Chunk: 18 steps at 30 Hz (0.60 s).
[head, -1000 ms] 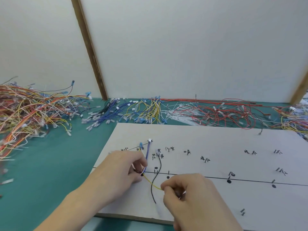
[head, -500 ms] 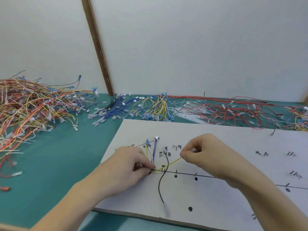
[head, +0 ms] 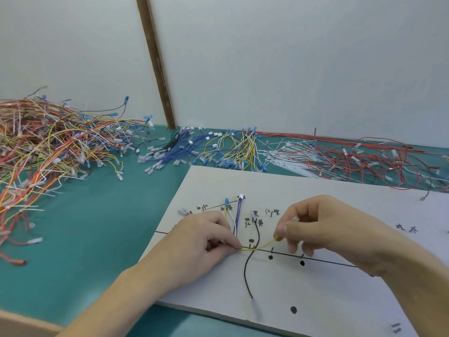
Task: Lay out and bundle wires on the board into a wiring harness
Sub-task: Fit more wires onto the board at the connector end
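A thin yellow wire (head: 258, 246) is stretched along the black line drawn on the flat white board (head: 315, 190), near the board's left edge. It is best kept taut and level with that line. The left hand (head: 204, 249), palm down, has its fingers pinched on the wire's near end; the right hand (head: 323, 224), raised, has thumb and forefinger clamped on the other end.

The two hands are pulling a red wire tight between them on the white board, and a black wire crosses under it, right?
Nearly. The head view shows the wire stretched between the left hand and the right hand is yellow, not red. The rest holds: both hands pinch it over the white board, and the black wire crosses it.
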### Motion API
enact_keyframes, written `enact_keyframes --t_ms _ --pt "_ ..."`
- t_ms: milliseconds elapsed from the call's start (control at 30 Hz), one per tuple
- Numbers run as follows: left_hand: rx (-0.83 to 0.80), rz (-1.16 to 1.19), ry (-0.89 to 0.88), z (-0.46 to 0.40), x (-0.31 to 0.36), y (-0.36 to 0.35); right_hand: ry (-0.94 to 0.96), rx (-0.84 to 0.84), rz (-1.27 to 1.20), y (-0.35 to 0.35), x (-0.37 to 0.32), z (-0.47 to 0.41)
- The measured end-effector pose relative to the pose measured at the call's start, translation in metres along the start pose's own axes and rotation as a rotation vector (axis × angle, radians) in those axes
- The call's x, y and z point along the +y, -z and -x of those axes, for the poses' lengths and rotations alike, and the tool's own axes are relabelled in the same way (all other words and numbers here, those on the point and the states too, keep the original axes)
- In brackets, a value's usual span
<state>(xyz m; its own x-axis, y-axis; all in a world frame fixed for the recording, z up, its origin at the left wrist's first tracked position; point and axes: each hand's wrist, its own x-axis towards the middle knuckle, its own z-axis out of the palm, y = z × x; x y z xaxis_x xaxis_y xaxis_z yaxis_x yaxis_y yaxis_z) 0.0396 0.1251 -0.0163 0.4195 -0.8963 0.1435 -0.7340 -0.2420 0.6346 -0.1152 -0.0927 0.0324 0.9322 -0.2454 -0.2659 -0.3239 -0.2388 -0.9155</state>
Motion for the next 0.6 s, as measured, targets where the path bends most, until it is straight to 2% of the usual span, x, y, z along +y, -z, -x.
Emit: enact_keyframes --t_ms 133,200,467,600 --pt "-0.022 -0.038 0.012 -0.004 0.003 0.001 -0.031 0.228 0.350 0.000 0.005 -0.010" --pt "-0.029 -0.028 0.035 -0.006 0.004 0.000 0.011 0.274 0.456 -0.005 0.002 -0.021" --pt "-0.015 -0.088 0.103 -0.018 0.011 -0.002 0.075 0.207 0.516 -0.017 -0.014 -0.061" --pt "-0.024 -0.026 0.091 -0.018 0.011 -0.007 0.089 0.235 0.540 -0.020 -0.011 -0.069"
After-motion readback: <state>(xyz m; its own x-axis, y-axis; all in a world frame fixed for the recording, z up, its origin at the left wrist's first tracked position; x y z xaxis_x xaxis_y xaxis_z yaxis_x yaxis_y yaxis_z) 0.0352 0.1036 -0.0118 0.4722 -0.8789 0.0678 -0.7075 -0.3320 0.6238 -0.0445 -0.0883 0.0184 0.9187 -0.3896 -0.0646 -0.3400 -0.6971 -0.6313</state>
